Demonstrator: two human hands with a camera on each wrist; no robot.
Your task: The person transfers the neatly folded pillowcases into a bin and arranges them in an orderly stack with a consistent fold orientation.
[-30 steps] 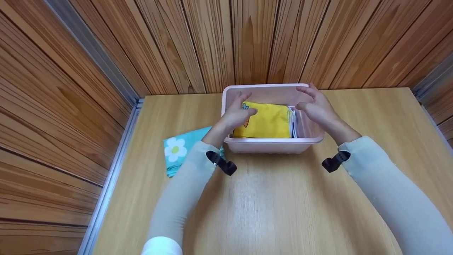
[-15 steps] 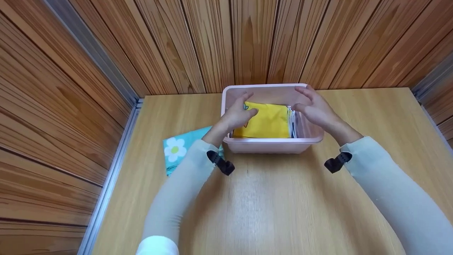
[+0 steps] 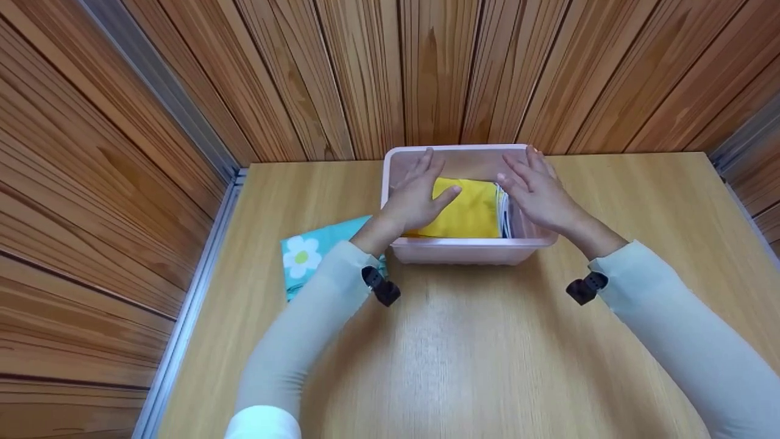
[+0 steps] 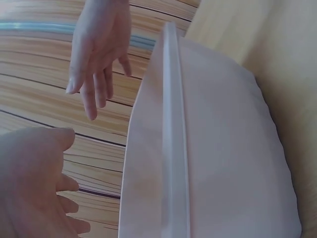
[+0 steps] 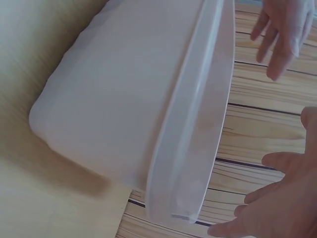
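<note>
A pale pink plastic bin (image 3: 460, 251) stands at the back of the table. Inside it lies a folded yellow cloth (image 3: 469, 210), with the edges of other folded cloths (image 3: 503, 210) showing at its right. My left hand (image 3: 414, 198) is held above the bin's left side, fingers spread and holding nothing. Over the right side is my right hand (image 3: 542, 192), also with fingers extended and nothing in it. Both wrist views show the hands above the rim, apart from the bin wall (image 4: 228, 139). My left hand hides the yellow cloth's left part.
On the table left of the bin lies a folded turquoise cloth (image 3: 302, 259) with a white flower, partly covered by my left forearm. Wood-panelled walls (image 3: 439, 73) rise behind and at the left. The wooden tabletop (image 3: 463, 353) extends in front of the bin.
My left hand has shifted slightly right and its fingers have straightened, covering the carrot print on the yellow cloth. My right hand's fingers have spread out straighter. The bin and cloths stay put.
</note>
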